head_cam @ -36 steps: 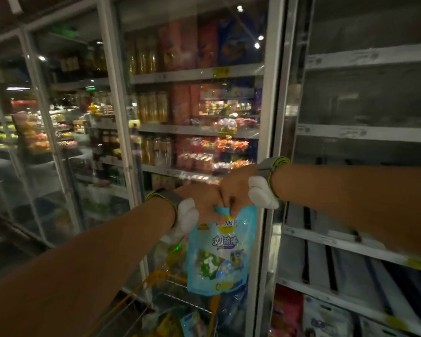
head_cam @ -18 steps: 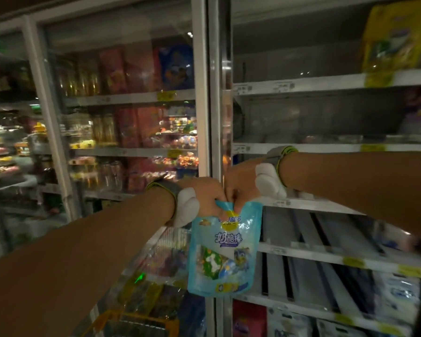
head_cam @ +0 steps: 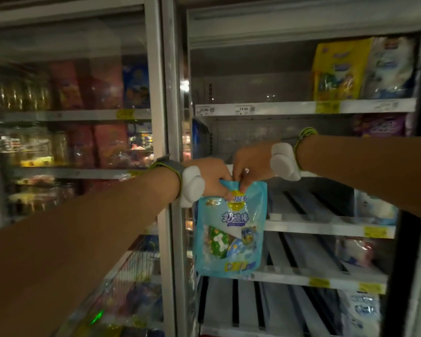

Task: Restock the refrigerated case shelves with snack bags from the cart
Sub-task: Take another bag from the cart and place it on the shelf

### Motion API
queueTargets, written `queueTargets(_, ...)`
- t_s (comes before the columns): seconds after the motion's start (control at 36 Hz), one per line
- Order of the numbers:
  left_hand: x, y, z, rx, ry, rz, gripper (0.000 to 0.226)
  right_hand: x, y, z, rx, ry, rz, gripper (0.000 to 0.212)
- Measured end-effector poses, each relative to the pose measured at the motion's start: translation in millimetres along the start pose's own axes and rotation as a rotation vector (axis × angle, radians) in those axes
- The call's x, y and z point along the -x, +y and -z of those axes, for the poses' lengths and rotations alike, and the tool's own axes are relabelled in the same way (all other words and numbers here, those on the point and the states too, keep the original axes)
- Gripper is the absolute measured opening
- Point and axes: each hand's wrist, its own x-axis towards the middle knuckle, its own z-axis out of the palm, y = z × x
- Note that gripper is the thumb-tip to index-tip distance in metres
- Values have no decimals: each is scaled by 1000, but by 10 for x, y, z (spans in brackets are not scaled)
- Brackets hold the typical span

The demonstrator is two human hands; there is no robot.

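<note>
I have both hands pinching the top edge of the light blue snack bag [head_cam: 230,233]: left hand [head_cam: 213,175] on its left corner, right hand [head_cam: 252,164] just beside it. The bag hangs upright in front of the open case, level with the slatted middle shelves [head_cam: 314,226]. Higher up, a yellow bag [head_cam: 338,71] stands on the top shelf [head_cam: 277,108].

One head-worn view faces forward, close to the dim, somewhat blurred refrigerated case [head_cam: 301,108].
</note>
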Motion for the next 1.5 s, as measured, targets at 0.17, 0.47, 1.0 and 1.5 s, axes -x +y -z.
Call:
queueTargets(0.17, -294, 103, 92, -35, 63, -38, 32, 132, 268, 85, -23, 12, -83, 21)
queueTargets(0.47, -738, 254, 168, 52, 163, -48, 29, 267, 715, 194, -36, 39, -142, 17)
queueTargets(1.0, -1183, 354, 332, 234, 293, -30, 39, 404, 1261, 310, -359, 130, -311, 13)
queueTargets(1.5, -1477, 20, 396, 840, 417, -89, 15, 285, 1723, 620, -381, 288, -407, 4)
